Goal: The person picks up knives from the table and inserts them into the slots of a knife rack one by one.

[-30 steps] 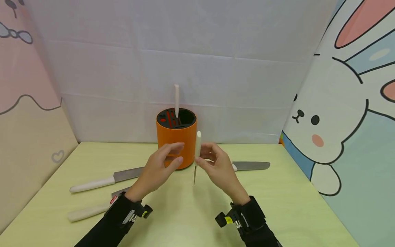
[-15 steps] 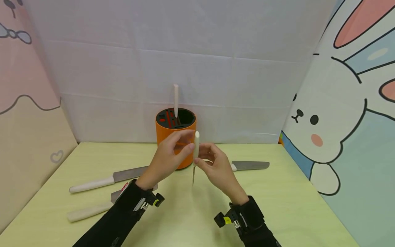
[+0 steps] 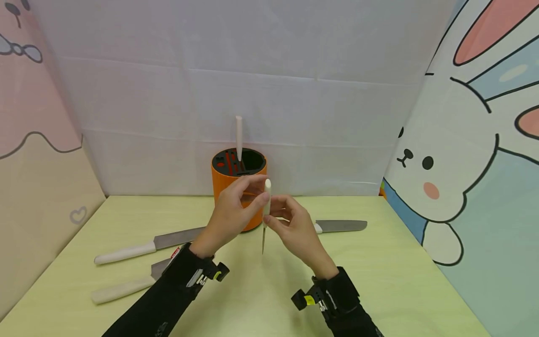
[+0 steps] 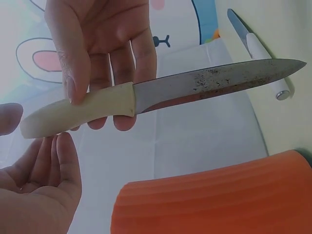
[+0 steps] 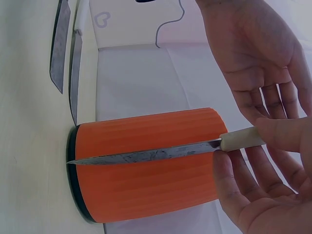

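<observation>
My right hand pinches a kitchen knife by its cream handle, thumb on one side and fingers on the other. The blade points down in front of the knife block, and dark spots mark it in the left wrist view. My left hand is at the butt end of the same handle, its fingertips right at the handle's edge and its thumb loosely spread. Behind both hands stands an orange round knife block with a black slotted top. One white-handled knife stands upright in it.
Two white-handled knives lie to the left: the far one and the near one, its blade partly covered by my left arm. Another knife lies to the right, behind my right hand. White sheeting rises behind the table.
My left hand has moved up and right, from a gap away to the top of the knife handle. My right hand keeps its hold on the knife in nearly the same place.
</observation>
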A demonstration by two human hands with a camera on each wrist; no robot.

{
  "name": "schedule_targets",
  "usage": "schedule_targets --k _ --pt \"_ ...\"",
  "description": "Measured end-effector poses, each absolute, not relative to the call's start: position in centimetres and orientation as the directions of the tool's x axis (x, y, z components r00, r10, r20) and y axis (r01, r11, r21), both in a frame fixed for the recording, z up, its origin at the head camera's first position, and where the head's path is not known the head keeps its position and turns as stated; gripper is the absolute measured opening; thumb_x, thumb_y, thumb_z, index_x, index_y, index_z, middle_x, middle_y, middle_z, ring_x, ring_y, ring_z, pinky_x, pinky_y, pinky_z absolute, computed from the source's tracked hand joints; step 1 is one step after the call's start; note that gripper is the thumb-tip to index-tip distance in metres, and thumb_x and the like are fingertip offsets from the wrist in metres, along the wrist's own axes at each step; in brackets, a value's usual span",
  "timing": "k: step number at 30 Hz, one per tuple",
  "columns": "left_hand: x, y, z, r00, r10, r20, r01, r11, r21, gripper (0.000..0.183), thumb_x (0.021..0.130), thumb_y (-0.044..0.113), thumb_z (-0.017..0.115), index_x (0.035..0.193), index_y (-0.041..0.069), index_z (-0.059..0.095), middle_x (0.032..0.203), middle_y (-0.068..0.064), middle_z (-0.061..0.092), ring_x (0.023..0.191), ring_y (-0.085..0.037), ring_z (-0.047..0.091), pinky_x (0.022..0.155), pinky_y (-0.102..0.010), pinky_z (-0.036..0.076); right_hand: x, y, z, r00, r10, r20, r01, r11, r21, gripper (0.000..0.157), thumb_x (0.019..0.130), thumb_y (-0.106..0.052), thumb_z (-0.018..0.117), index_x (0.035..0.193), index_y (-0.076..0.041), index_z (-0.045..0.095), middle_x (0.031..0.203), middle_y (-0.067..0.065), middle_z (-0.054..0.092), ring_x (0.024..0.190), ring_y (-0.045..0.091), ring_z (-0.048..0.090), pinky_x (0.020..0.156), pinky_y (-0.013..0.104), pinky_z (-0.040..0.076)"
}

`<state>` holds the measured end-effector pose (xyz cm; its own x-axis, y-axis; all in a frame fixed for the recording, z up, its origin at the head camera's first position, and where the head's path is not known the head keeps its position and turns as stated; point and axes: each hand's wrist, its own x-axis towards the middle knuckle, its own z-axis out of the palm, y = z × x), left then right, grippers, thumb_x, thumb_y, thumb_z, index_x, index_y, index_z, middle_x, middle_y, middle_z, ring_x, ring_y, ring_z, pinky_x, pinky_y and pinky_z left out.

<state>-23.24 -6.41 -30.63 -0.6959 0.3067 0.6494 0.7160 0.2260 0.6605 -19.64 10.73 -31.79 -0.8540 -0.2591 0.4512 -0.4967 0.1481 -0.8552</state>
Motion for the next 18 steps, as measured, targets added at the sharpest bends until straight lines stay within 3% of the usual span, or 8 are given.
schedule_targets --k 4,12,18 --pt "-23.9 -6.3 -31.4 -0.691 0.297 0.659 0.721 0.218 0.658 0.035 0.094 0.026 0.064 0.127 0.019 0.056 0.107 0.006 0.058 0.095 -0.009 0.057 0.084 -0.031 0.052 -19.6 10.8 -31.7 -0.855 -0.256 0.452 -0.498 0.158 -0.853 0.033 0.09 0.001 0.064 0.12 -0.002 0.053 0.109 0.018 0.057 0.096 0.031 0.06 0.081 0.032 0.054" --pt "-23.9 -6.0 -31.6 -0.688 0.279 0.67 0.725 0.213 0.655 0.029 0.093 0.027 0.065 0.121 0.02 0.058 0.104 0.006 0.059 0.094 -0.009 0.058 0.083 -0.029 0.052 -21.3 11.3 -34.0 -0.848 -0.25 0.467 -0.508 0.132 -0.851 0.034 0.089 -0.011 0.068 0.12 -0.014 0.056 0.109 0.007 0.059 0.096 0.022 0.061 0.08 0.033 0.055" --pt "-22.2 -5.7 -30.1 -0.691 0.279 0.667 0.722 0.219 0.657 0.026 0.093 0.012 0.064 0.118 0.007 0.059 0.103 -0.007 0.06 0.093 -0.014 0.058 0.085 -0.035 0.052 -21.2 11.3 -33.9 -0.855 -0.239 0.46 -0.5 0.144 -0.854 0.034 0.089 -0.011 0.069 0.12 -0.016 0.056 0.109 0.005 0.059 0.095 0.021 0.061 0.08 0.032 0.055"
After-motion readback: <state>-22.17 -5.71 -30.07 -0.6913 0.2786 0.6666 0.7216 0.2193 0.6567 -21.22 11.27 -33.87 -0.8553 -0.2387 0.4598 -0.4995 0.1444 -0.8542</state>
